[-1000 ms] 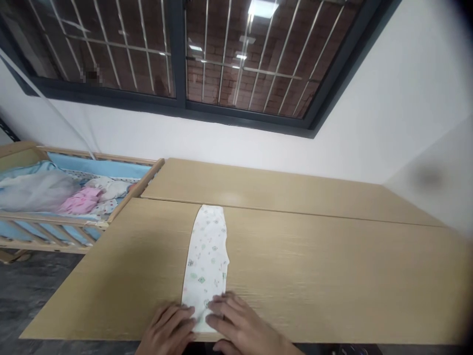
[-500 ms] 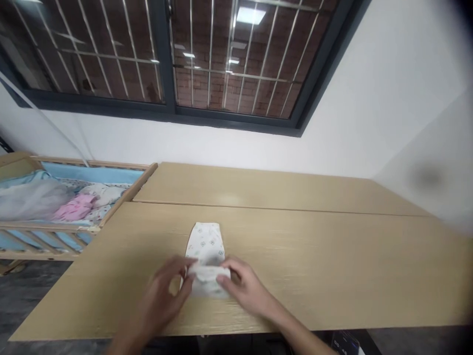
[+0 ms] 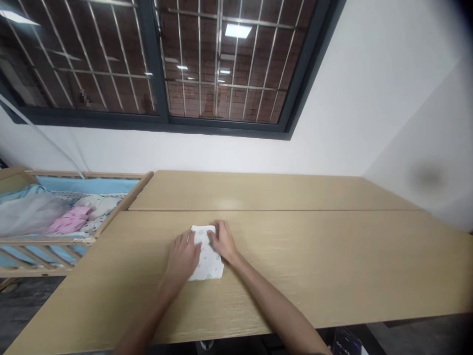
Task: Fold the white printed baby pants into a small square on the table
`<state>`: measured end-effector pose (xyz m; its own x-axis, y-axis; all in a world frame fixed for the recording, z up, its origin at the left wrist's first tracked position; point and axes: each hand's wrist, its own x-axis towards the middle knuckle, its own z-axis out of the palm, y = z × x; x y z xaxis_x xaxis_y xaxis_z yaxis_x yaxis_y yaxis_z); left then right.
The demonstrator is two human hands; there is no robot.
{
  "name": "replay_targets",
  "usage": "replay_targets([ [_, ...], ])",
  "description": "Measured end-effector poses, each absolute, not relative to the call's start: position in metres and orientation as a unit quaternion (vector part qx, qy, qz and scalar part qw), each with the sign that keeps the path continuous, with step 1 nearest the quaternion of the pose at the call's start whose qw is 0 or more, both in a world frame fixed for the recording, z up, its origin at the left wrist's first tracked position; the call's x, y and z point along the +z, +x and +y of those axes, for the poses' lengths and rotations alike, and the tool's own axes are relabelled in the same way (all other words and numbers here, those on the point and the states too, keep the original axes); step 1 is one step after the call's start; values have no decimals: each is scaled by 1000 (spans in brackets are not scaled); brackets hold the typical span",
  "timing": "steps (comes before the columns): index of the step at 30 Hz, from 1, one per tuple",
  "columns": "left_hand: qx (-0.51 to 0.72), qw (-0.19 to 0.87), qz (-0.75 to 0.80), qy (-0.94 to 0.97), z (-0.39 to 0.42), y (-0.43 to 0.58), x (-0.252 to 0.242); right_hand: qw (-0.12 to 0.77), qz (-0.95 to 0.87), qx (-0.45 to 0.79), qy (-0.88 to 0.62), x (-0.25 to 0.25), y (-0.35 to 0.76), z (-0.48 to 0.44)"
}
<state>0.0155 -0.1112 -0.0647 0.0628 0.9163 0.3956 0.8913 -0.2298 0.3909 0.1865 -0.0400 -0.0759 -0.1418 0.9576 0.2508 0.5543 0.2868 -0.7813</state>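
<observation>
A small white printed cloth point(image 3: 207, 259) lies folded on the wooden tabletop, its far edge between my hands. I cannot tell which kind of garment or cloth it is. Over its left side rests my left hand point(image 3: 184, 255), back up, with the thumb on top of the fabric and the fingers curved along the edge. My right hand point(image 3: 224, 241) is at the far right corner, thumb on the cloth and fingers bent around the edge. Some of the fabric under both hands is hidden.
To the left stands a wooden crib point(image 3: 48, 266) with blue lining, holding a pink cloth point(image 3: 72, 220) and other bedding. A barred window point(image 3: 221, 74) is above the tabletop point(image 3: 314, 256). A phone point(image 3: 347, 341) showing a timer is below the front edge.
Both hands have moved away from me, carrying the near end of the cloth over onto its far end. The cloth is now shorter and lies flatter. The camera view has shifted slightly.
</observation>
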Motion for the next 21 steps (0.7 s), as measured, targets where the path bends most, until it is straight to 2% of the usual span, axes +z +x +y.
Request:
replay_targets([
  [2,280,-34,599,750,-154,29,-81,334,-797,221,-453,-63,188,-58],
  [5,257,-125,586,758,-210,45,-113,213,-916,201,-274,-45,185,-89],
  [9,237,-154,562,777,-239,47,-142,108,-958,234,-127,-46,179,-124],
  [15,237,-161,559,778,-234,41,-139,43,-954,247,-164,-75,178,-103],
  [21,243,-147,575,767,-233,43,-125,62,-939,162,-298,-77,189,-8],
])
